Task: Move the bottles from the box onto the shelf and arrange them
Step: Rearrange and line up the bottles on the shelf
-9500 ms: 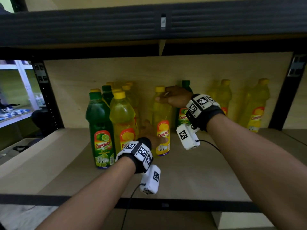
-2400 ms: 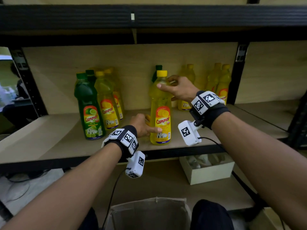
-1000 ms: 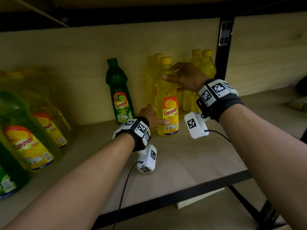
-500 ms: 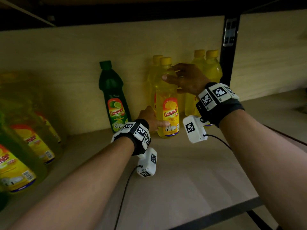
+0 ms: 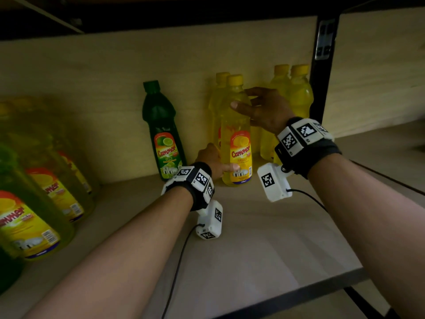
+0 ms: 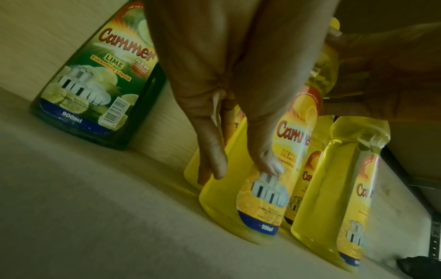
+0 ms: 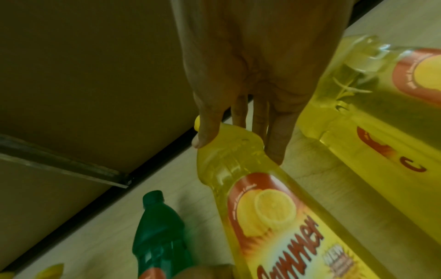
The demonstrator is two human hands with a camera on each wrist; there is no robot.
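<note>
A yellow lemon dish-liquid bottle (image 5: 238,139) stands upright on the wooden shelf (image 5: 253,249), right in front of another yellow bottle (image 5: 217,100). My right hand (image 5: 246,100) pinches its shoulder below the cap between thumb and fingers. My left hand (image 5: 218,160) holds its base, thumb on the label. The left wrist view shows this bottle (image 6: 222,198) with my left hand (image 6: 241,168) round its lower part. Seen from the right wrist, my right hand (image 7: 238,145) grips the same bottle (image 7: 274,207) at the neck.
A green lime bottle (image 5: 163,134) stands to the left against the back panel. Two more yellow bottles (image 5: 289,97) stand to the right by the black upright post (image 5: 322,65). A blurred cluster of yellow bottles (image 5: 34,203) fills the shelf's left end.
Both hands have brought the yellow bottle from the left cluster rightward along the shelf and back toward the panel. Over the last half second it has hardly moved.
</note>
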